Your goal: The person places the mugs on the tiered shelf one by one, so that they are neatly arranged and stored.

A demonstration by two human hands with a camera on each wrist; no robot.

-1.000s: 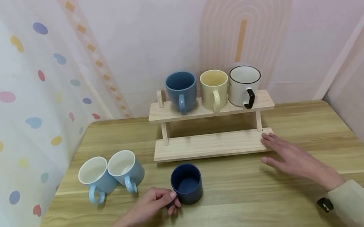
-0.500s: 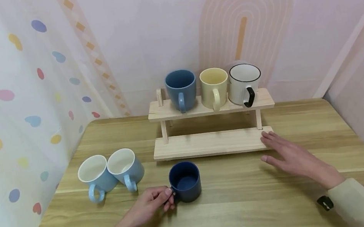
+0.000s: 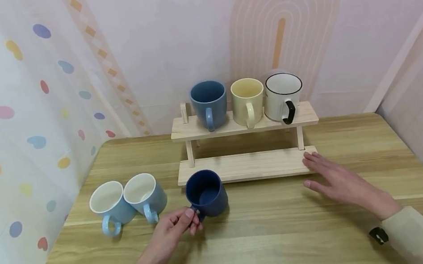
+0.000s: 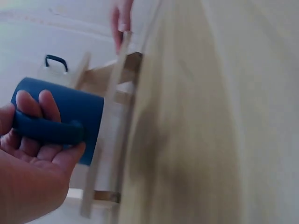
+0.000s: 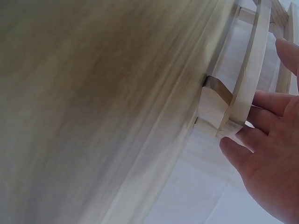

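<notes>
A dark blue mug [image 3: 209,197] is held by its handle in my left hand [image 3: 169,235], between thumb and curled fingers. It hangs above the table, just in front of the wooden rack's lower shelf [image 3: 248,165], its opening tilted toward the head camera. In the left wrist view, the fingers wrap the mug's handle [image 4: 51,130]. My right hand [image 3: 342,185] rests its fingertips on the right end of the lower shelf, fingers fairly straight. The right wrist view shows those fingers [image 5: 266,116] at the shelf's end.
On the rack's upper shelf [image 3: 308,114] stand a blue mug [image 3: 209,105], a yellow mug [image 3: 248,102] and a white mug [image 3: 283,97] with a black handle. Two light blue mugs, one left [image 3: 112,204] and one right [image 3: 146,195], stand side by side on the table [image 3: 276,249].
My left hand has lifted the dark blue mug off the table and carried it slightly left and toward the rack. The right hand has stayed on the shelf end.
</notes>
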